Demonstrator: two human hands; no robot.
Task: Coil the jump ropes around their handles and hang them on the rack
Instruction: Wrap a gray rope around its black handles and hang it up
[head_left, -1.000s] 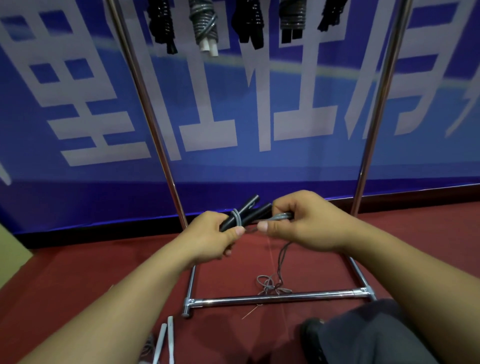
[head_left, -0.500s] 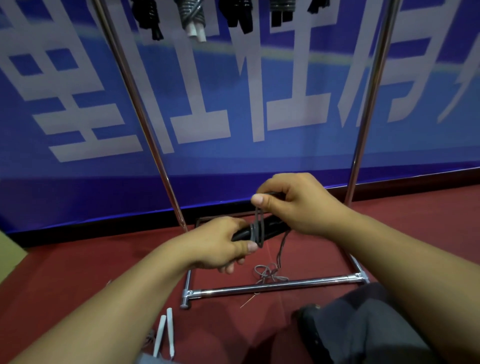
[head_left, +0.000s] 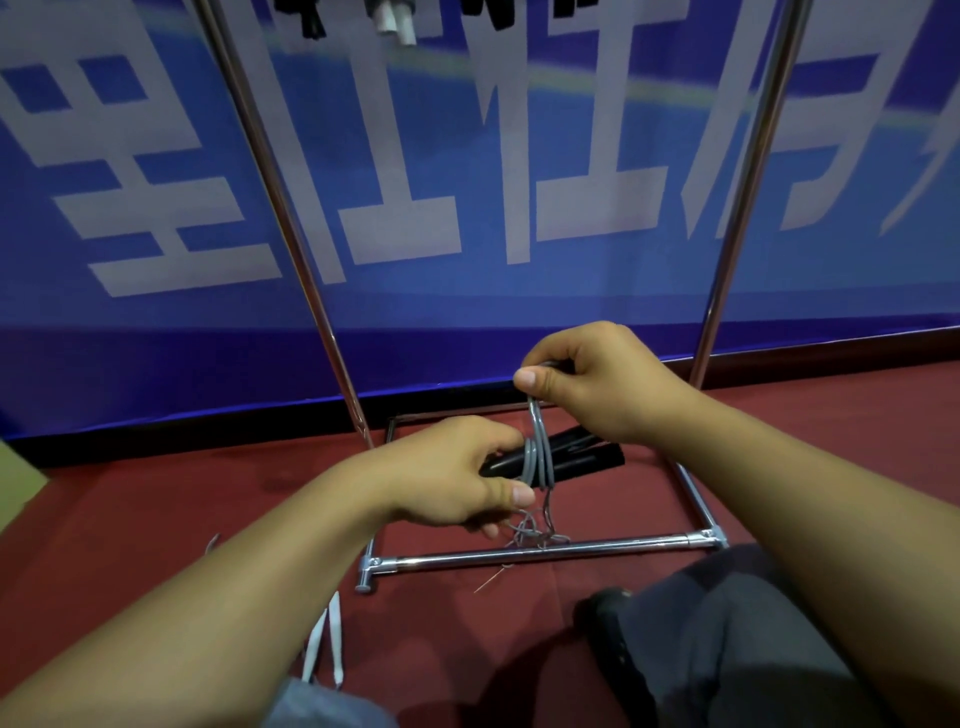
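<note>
My left hand (head_left: 447, 470) grips two black jump rope handles (head_left: 582, 457) held side by side, pointing right. A grey rope (head_left: 537, 457) is wrapped a few turns around them. My right hand (head_left: 597, 379) pinches the rope just above the handles, pulling it taut upward. The loose rest of the rope (head_left: 535, 532) trails down in a tangle onto the floor by the rack's base bar. The chrome rack (head_left: 291, 228) stands in front of me; several coiled ropes (head_left: 395, 21) hang at its top, cut off by the frame edge.
The rack's base bar (head_left: 540, 553) lies on the red carpet close to my knee (head_left: 727, 649). Two white handles (head_left: 324, 642) lie on the floor at lower left. A blue banner (head_left: 519, 182) covers the wall behind the rack.
The handles have dropped lower and tilted level. My right hand went from beside the handles to above them, carrying the rope around for more turns.
</note>
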